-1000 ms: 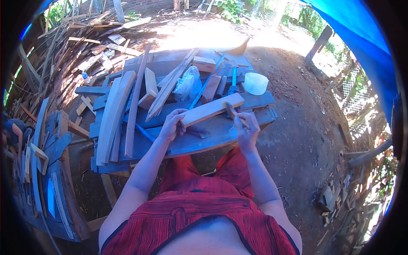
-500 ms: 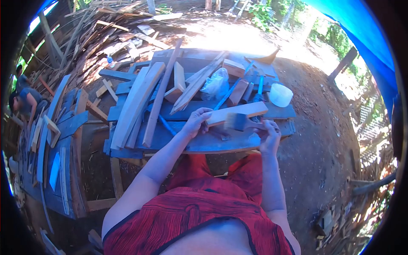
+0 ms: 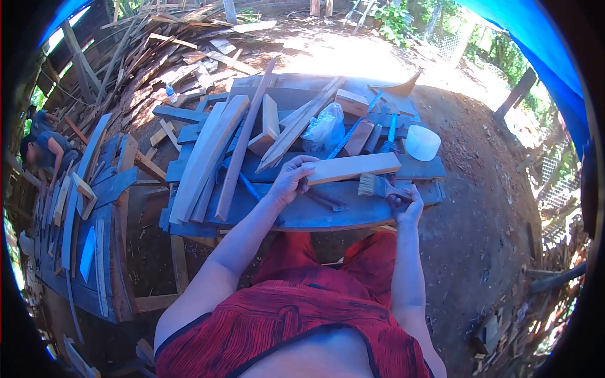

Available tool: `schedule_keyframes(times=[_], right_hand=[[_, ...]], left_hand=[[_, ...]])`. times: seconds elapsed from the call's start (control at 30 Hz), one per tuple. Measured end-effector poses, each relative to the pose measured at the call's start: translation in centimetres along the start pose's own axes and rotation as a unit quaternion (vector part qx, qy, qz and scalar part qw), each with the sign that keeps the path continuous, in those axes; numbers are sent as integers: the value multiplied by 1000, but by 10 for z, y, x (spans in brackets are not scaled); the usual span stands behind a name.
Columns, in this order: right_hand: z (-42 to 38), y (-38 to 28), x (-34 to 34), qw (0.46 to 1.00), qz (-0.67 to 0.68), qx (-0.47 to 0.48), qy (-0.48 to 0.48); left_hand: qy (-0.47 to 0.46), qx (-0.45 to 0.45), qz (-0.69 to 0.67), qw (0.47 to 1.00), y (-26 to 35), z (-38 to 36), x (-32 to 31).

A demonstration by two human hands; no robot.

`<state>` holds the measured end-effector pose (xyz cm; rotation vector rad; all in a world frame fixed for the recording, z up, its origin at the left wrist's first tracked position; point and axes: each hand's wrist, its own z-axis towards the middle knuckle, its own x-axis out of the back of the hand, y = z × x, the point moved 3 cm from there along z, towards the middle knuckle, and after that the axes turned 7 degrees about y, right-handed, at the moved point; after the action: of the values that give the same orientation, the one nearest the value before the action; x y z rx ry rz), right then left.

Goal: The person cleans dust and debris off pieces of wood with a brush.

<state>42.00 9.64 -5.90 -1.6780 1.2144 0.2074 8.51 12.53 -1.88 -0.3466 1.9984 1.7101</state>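
Observation:
My left hand (image 3: 293,179) is closed round the left end of a pale wooden block (image 3: 353,167), which points rightward over the blue-grey workbench (image 3: 290,211). In my right hand (image 3: 406,203) is the handle of a paintbrush (image 3: 377,186), gripped between thumb and fingers. Its pale bristles point left, just below the block's lower edge near the right end. Behind the block stand a white plastic tub (image 3: 421,143) and a crumpled clear plastic bag (image 3: 324,130). A tool with a dark head (image 3: 328,201) lies on the bench below the block.
Long boards (image 3: 208,157) and a thin brown strip (image 3: 249,135) lie across the bench's left half. To the left, a second bench (image 3: 104,277) carries more wood, with a person (image 3: 50,151) bending beside it. Scrap wood (image 3: 170,57) is heaped at the back left.
The paintbrush has moved right and down, off the block's face to just below its edge. My left hand keeps its hold on the block. The whole view has shifted slightly.

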Motion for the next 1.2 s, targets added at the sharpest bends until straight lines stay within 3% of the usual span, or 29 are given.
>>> schedule_keyframes(times=[0.23, 0.4, 0.53, 0.63, 0.7, 0.8, 0.97, 1.0, 1.03, 1.07, 1.1, 1.13, 1.17, 1.2], right_hand=[[1, 2, -2, 999, -26, 9, 18], [-3, 3, -7, 998, -68, 15, 7], [-9, 0, -11, 998, -58, 26, 23], [-2, 1, -6, 999, -50, 15, 14], [-1, 3, -4, 997, -70, 20, 12], [-1, 2, -3, 996, -88, 23, 8], [1, 2, 0, 996, -85, 24, 6], [3, 3, 1, 997, -78, 25, 7], [4, 3, 2, 997, -71, 26, 8], [5, 3, 1, 997, -71, 24, 8], [4, 3, 1, 997, -72, 25, 10], [4, 3, 0, 997, -74, 25, 12], [3, 3, 0, 997, -74, 22, 12], [2, 3, -1, 997, -74, 17, 9]], left_hand=[[-1, -54, 6, 999, 81, -23, 14], [128, -106, -139, 976, 128, -27, 61], [110, -156, -141, 971, 145, -16, 79], [180, -168, -132, 960, 138, 0, 81], [256, -204, -63, 943, 128, 13, 84], [272, -222, 19, 936, 111, 26, 82], [317, -196, 99, 923, 98, 26, 71], [303, -158, 213, 916, 104, 21, 66], [285, -118, 323, 895, 107, 18, 64], [285, -118, 324, 894, 107, 21, 75], [277, -260, 504, 776, 113, 23, 81], [251, -385, 650, 606, 113, 23, 84], [251, -383, 651, 605, 119, 17, 73], [232, -400, 573, 676, 134, 6, 47]])
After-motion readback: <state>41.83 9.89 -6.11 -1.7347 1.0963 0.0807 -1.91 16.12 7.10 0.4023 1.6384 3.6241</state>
